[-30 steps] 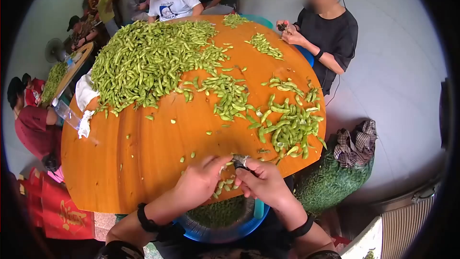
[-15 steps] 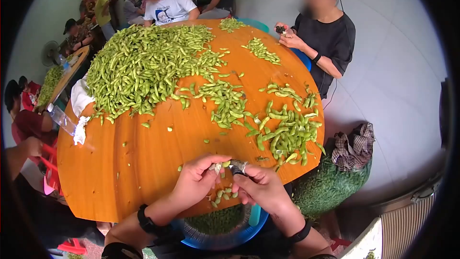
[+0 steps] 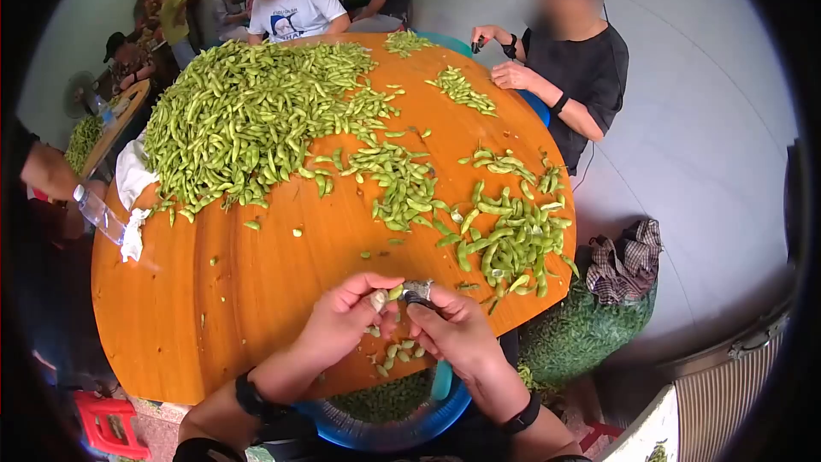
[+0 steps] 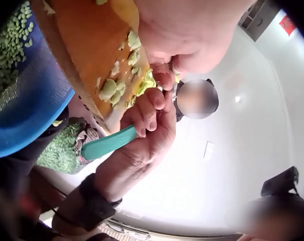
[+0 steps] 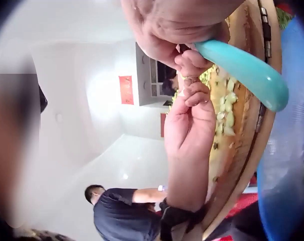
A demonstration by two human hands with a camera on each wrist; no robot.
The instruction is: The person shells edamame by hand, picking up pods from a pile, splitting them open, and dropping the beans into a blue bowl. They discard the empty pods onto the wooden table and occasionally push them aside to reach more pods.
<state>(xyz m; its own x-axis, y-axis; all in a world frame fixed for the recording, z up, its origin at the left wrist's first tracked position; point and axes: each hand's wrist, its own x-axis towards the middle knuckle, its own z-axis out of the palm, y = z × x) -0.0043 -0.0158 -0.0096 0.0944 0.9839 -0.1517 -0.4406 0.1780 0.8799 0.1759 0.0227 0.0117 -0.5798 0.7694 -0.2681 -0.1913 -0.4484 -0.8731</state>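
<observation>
Over the near table edge, my left hand (image 3: 338,325) pinches a green soybean pod (image 3: 395,292) between thumb and fingertips. My right hand (image 3: 462,329) grips a tool with a teal handle (image 5: 247,70); its dark and grey end meets the pod, and the fingers hide how it is shaped. The handle sticks out below the palm in both wrist views. Below the hands stands a blue basin (image 3: 376,440) holding loose green beans (image 4: 11,55). Several shelled beans (image 3: 397,354) lie on the table edge between the wrists.
A big heap of pods (image 3: 239,120) covers the left back of the wooden table (image 3: 256,299); smaller piles (image 3: 517,244) lie to the right. A plastic bottle (image 3: 98,216) lies at the left edge. A full green sack (image 3: 573,334) stands right. A person (image 3: 573,60) sits across.
The head view has shifted slightly. My hands stay together over the table edge, the pod showing more between them. A person has come in at the left, and the seated person's hands have parted.
</observation>
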